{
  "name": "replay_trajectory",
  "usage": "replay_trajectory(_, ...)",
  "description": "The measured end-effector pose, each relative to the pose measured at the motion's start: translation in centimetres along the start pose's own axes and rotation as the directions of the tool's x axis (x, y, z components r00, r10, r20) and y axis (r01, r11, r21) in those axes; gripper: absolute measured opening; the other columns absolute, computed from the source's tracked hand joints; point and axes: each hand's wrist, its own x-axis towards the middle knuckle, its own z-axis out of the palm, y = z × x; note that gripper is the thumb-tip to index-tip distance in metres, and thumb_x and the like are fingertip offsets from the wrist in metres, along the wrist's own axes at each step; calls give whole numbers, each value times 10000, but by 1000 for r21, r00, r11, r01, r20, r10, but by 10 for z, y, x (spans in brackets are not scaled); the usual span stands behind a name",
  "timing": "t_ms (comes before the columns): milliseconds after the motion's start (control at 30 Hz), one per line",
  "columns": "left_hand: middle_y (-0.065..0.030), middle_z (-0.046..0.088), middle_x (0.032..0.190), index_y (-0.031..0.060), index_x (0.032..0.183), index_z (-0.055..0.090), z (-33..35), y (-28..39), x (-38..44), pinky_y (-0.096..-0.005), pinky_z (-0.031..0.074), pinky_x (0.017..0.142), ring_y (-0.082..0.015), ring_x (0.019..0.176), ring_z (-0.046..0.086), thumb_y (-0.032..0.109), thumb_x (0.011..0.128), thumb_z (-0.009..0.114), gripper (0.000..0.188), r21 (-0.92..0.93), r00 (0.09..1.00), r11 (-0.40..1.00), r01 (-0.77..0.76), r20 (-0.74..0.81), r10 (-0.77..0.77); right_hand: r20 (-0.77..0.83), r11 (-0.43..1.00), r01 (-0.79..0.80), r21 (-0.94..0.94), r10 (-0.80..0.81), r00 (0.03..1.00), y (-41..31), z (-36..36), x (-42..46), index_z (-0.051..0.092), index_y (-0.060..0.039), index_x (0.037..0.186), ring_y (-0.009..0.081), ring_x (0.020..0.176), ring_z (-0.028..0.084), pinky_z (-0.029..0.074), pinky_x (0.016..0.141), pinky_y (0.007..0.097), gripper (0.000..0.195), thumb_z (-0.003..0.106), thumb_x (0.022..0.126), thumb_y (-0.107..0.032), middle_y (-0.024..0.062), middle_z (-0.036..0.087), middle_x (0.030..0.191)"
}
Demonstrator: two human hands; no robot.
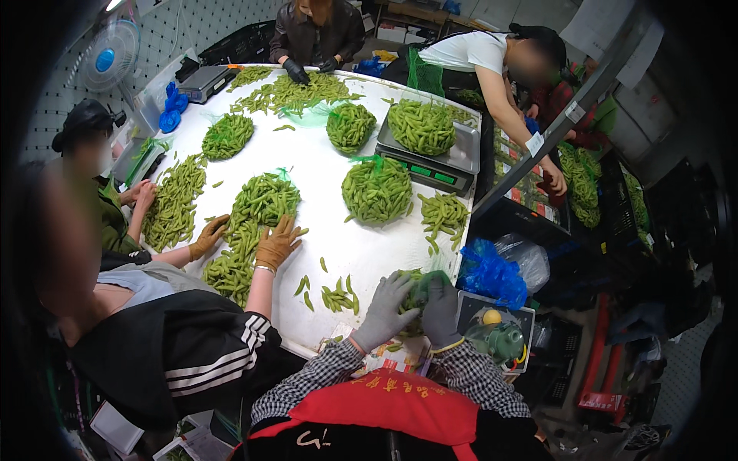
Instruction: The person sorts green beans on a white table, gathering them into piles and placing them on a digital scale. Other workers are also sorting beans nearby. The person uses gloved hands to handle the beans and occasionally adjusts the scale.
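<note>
My left hand [385, 310], in a grey glove, presses on the near side of a small heap of green soybean pods [410, 297] at the table's front edge. Opposite it, my right hand [441, 311], also gloved in grey, has green netting [433, 282] gathered at its fingers. The net partly covers the pods between my hands. Loose pods [339, 297] lie just left of my left hand. Farther up stands a full net bag of pods [377, 190], and another net bag [421, 127] rests on a digital scale [426, 167].
A co-worker's brown-gloved hands [278, 242] touch a pod pile at my left. Others work around the white table [323, 230]. A blue plastic bag [493, 275] and a tray with a green container [501, 341] are at my right. A slanting metal post [553, 132] crosses the right side.
</note>
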Motion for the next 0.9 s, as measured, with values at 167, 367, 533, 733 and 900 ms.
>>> replay_trajectory(167,-226,439,1522,20,1474,435,-15,-2,-10,-454,305,1211,-415,1440,368,193,806,787,775,-85,995,994,74,-57,-79,-52,991,-25,132,32,998,-35,10,20,568,-68,889,92,608,436,383,585,274,355,451,1102,-327,-11,488,691)
replay_trajectory(367,-224,422,1532,23,1492,407,-16,-13,-14,-419,340,1197,-384,1429,401,200,850,773,760,-113,992,993,43,-111,-55,52,986,36,161,-44,998,-31,8,33,565,-79,878,78,595,399,356,566,251,345,458,1096,-324,-25,459,688)
replay_trajectory(533,-245,479,1464,0,1476,405,-5,-45,-24,-416,383,1160,-389,1371,462,216,893,748,710,-175,968,959,221,-82,-238,128,972,-202,122,186,974,10,12,44,571,-83,851,77,521,374,315,499,253,371,438,1098,-326,-39,419,614)
replay_trajectory(733,-248,532,1438,32,1477,451,9,-73,-35,-411,420,1117,-380,1334,521,457,1041,519,613,-328,889,851,410,-65,-453,108,967,-222,123,209,972,-8,19,54,565,-90,842,74,499,352,284,477,256,369,458,1089,-342,-43,396,596)
replay_trajectory(900,-217,601,1369,36,1410,536,29,-105,-41,-395,448,1084,-364,1284,566,389,1059,504,499,-339,850,832,439,-143,-507,141,956,-229,186,205,969,-6,14,63,596,-85,818,56,520,373,289,487,242,353,463,1074,-288,-38,441,616)
